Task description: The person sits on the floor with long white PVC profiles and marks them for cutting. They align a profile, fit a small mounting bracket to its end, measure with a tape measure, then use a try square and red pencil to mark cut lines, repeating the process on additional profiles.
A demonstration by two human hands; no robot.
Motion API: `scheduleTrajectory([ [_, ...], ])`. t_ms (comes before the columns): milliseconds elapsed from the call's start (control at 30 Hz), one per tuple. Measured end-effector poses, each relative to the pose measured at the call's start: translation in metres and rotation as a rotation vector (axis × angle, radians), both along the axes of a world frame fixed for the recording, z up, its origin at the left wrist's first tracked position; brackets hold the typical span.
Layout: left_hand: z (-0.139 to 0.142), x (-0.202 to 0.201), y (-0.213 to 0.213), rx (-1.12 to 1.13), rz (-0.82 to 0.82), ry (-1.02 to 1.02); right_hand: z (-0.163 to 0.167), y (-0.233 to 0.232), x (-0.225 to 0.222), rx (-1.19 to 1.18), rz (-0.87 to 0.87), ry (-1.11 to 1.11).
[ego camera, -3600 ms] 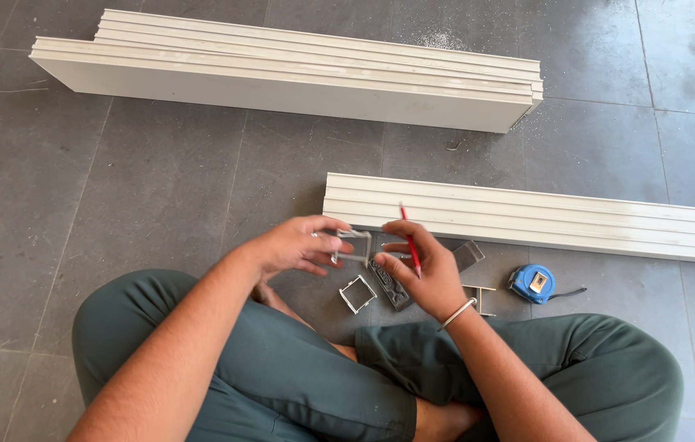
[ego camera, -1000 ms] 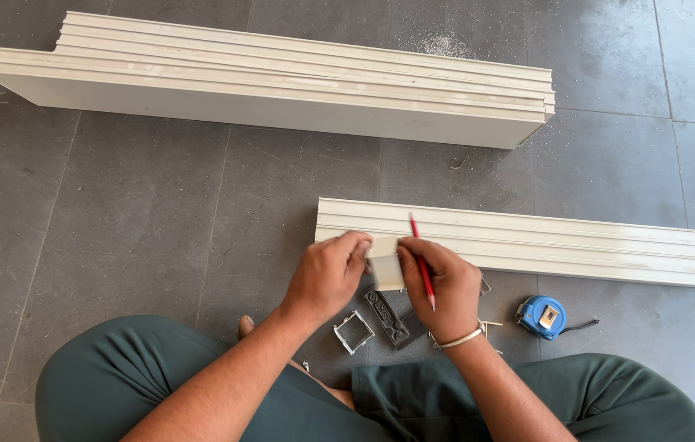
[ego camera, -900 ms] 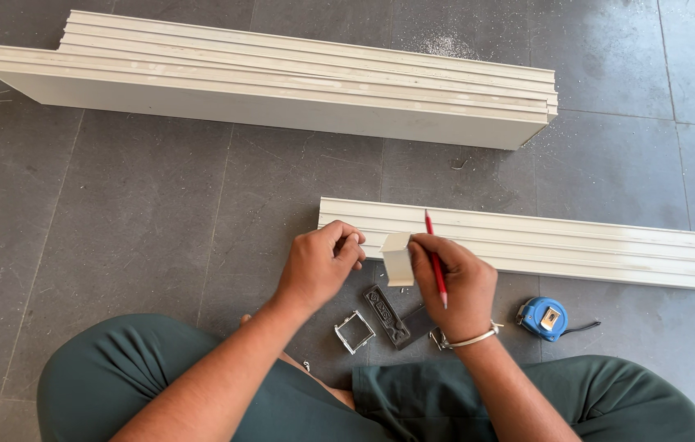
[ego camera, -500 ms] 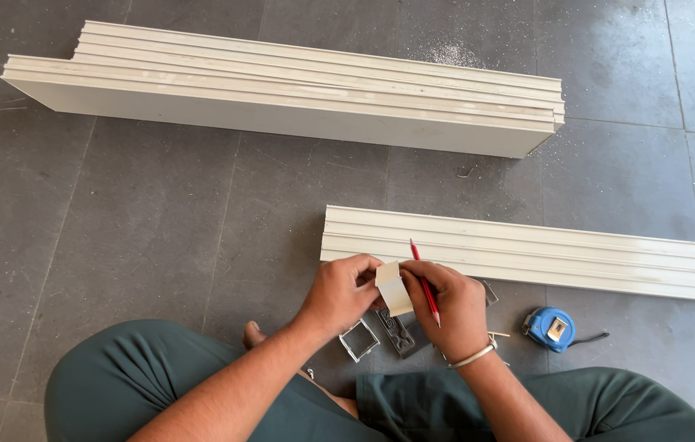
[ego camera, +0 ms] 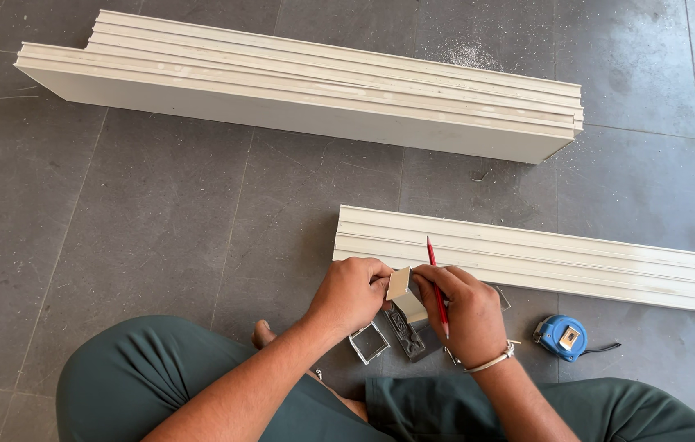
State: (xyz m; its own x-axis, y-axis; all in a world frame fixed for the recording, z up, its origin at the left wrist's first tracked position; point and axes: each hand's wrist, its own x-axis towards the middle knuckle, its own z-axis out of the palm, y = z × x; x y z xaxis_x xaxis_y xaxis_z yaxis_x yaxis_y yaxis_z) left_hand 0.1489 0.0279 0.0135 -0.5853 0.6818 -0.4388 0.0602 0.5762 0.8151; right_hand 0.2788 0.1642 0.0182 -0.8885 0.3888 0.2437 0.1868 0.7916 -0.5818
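The small cream offcut (ego camera: 398, 283), light and stiff by the look of it and best pinched at its edges, sits between your left hand (ego camera: 353, 293) and right hand (ego camera: 464, 315), both closed on it. Your right hand also grips a red pencil (ego camera: 436, 280). Half a second ago the offcut lay lower, nearer the metal brackets (ego camera: 369, 342); now it is just before the white profile (ego camera: 544, 258).

Matt white profiles (ego camera: 544, 262); shiny metal brackets (ego camera: 369, 342); rough grey tile floor (ego camera: 159, 213).
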Motion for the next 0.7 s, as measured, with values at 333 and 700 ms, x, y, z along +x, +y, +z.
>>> scheduleTrajectory([
  [333, 0.021, -0.069, -0.058, -0.72, -0.303, 0.218, 0.018, 0.064, 0.023, -0.007, -0.25, 0.094],
  [700, 0.01, -0.021, -0.011, 0.039, -0.149, 0.016, 0.006, 0.016, -0.002, -0.269, -0.078, 0.057],
])
